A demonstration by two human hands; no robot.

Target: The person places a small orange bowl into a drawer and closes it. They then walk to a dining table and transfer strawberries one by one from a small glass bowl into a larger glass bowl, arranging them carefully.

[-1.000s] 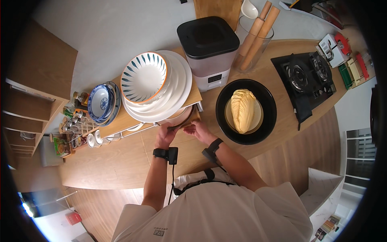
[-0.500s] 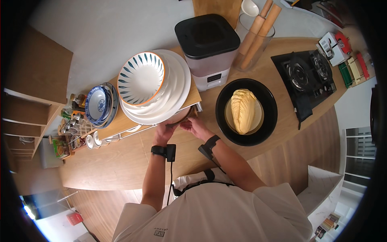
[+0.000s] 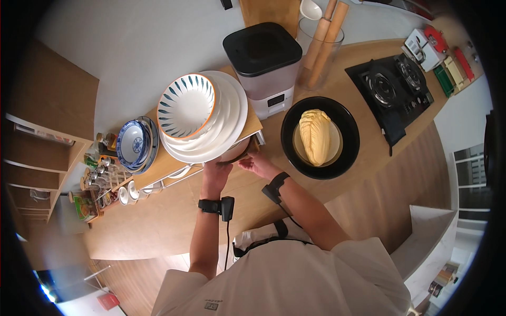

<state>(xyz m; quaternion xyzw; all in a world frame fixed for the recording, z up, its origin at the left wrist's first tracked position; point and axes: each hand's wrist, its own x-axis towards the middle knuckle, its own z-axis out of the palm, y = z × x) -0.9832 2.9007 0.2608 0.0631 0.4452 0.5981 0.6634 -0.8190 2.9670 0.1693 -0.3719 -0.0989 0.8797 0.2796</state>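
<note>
My left hand (image 3: 215, 173) reaches in under the front edge of a stack of white plates (image 3: 232, 142), its fingers bent and partly hidden. Close beside it, my right hand (image 3: 258, 165) is closed, with thumb and fingers drawn together. Both are at the near side of a round, pinkish-brown vessel with a dark rim (image 3: 235, 151), tucked below a wooden shelf (image 3: 255, 124). Most of that vessel is covered by the shelf and plates. A white bowl with green strokes and an orange rim (image 3: 185, 108) tops the stack.
Right of my hands, a black pan (image 3: 349, 158) holds a napa cabbage (image 3: 315, 139). Behind stands a black-lidded bin (image 3: 269, 79), with rolling pins (image 3: 328, 47) in a clear container. A gas stove (image 3: 387, 89) lies far right. Blue-and-white bowls (image 3: 130, 143) and spice jars (image 3: 103, 171) sit left.
The whole view has shifted a little. Both hands stay at the vessel under the shelf, and the fingers of the right hand have moved only slightly.
</note>
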